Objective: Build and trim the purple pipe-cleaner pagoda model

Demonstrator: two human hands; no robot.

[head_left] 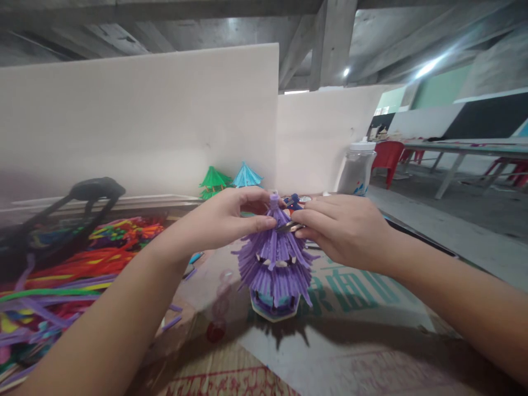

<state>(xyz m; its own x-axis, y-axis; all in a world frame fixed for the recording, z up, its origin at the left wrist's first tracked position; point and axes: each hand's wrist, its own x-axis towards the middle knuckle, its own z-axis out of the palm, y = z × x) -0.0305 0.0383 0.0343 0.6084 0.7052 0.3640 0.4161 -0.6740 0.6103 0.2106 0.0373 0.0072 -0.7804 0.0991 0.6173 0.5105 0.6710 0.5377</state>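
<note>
A purple tiered pagoda model (274,269) with strip-covered roofs stands upright on an octagonal base at the centre. My left hand (231,215) is closed round its top from the left, thumb pressed near the peak. On the right side, my right hand (344,228) is closed on a small metal tool (290,226), whose tip touches the upper purple strips. What exactly the tool is cannot be made out, as the fingers hide most of it. A dark blue object (293,201) shows just behind the top, between the hands.
Colourful fuzzy strips (91,264) are heaped at left beside a black object (97,190). Green (213,179) and light blue pagoda roofs (246,176) stand behind. A clear bottle (357,169) is at back right. Printed cardboard (231,363) covers the table. Farther right is a red chair (388,159).
</note>
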